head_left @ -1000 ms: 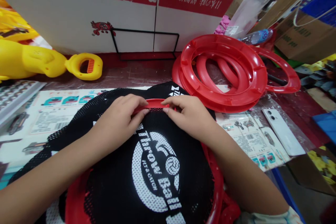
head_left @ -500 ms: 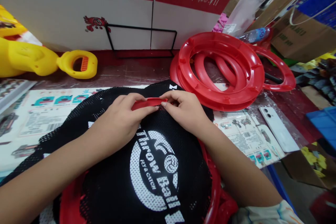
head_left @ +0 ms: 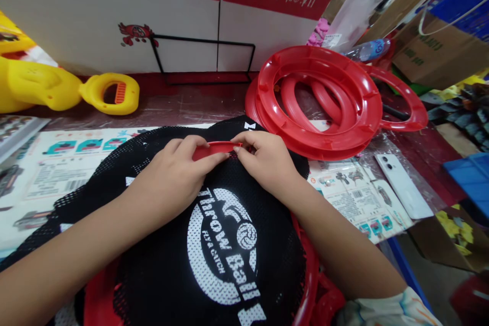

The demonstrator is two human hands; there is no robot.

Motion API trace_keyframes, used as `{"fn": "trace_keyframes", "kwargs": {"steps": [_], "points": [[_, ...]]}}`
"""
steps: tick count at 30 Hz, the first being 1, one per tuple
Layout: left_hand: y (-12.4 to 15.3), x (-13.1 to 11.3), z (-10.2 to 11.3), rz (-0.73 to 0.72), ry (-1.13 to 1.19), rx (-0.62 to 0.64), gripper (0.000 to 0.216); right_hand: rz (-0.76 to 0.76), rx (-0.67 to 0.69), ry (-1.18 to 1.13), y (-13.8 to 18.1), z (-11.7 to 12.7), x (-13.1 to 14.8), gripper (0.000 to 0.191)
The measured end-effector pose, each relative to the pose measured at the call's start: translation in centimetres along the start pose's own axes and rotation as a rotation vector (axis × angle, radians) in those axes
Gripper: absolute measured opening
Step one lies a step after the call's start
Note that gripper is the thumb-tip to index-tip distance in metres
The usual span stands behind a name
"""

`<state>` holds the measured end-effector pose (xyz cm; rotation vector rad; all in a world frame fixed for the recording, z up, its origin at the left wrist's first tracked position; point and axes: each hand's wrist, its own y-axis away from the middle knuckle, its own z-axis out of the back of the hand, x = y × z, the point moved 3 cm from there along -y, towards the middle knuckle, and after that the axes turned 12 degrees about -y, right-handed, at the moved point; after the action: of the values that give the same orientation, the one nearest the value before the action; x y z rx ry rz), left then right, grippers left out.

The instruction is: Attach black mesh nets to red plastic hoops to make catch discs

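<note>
Black mesh fabric (head_left: pixel 164 260) printed with "Throw Ball" in white lies over a red plastic ring (head_left: pixel 311 265) in front of me. At the far edge of the mesh, a section of red plastic rim (head_left: pixel 212 150) shows between my hands. My left hand (head_left: pixel 179 173) pinches this rim from the left, thumb in front and fingers behind. My right hand (head_left: pixel 267 160) grips its right end, thumb and index finger closed at the mesh edge. What lies under the right fingertips is partly hidden.
Several red plastic rings (head_left: pixel 324 147) are stacked at the back right. A white phone (head_left: pixel 404 186) lies on printed card sheets (head_left: pixel 351 198). A black wire frame (head_left: pixel 204 39) stands before a large carton (head_left: pixel 183 20). Yellow plastic toys (head_left: pixel 132 94) rest at the left.
The view has shifted slightly. Both hands keep their hold on the rim and mesh edge, with hardly any finger movement.
</note>
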<state>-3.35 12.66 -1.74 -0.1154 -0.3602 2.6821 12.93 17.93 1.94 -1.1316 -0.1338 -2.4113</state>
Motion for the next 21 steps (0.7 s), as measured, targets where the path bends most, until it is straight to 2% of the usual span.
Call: {"fn": "trace_keyframes", "kwargs": {"steps": [6,11,14,17,21], "points": [[0.0,-0.2,0.1,-0.005,-0.017,0.010,0.046,-0.033,0.045,0.058,-0.2,0.1,-0.1,0.021],[-0.2,1.0,0.7,0.012,0.021,0.081,0.041,-0.040,0.033,0.139,0.8,2.3,2.0,0.016],[0.5,2.1,1.6,0.035,0.013,0.169,0.038,-0.051,0.190,0.344,2.2,2.7,3.6,0.028],[1.7,2.4,2.8,0.080,-0.135,0.262,0.037,-0.075,0.342,0.549,3.2,1.7,3.8,0.030],[1.7,1.3,3.8,0.075,-0.249,0.246,0.037,-0.099,0.370,0.605,3.2,0.0,3.1,0.023]]}}
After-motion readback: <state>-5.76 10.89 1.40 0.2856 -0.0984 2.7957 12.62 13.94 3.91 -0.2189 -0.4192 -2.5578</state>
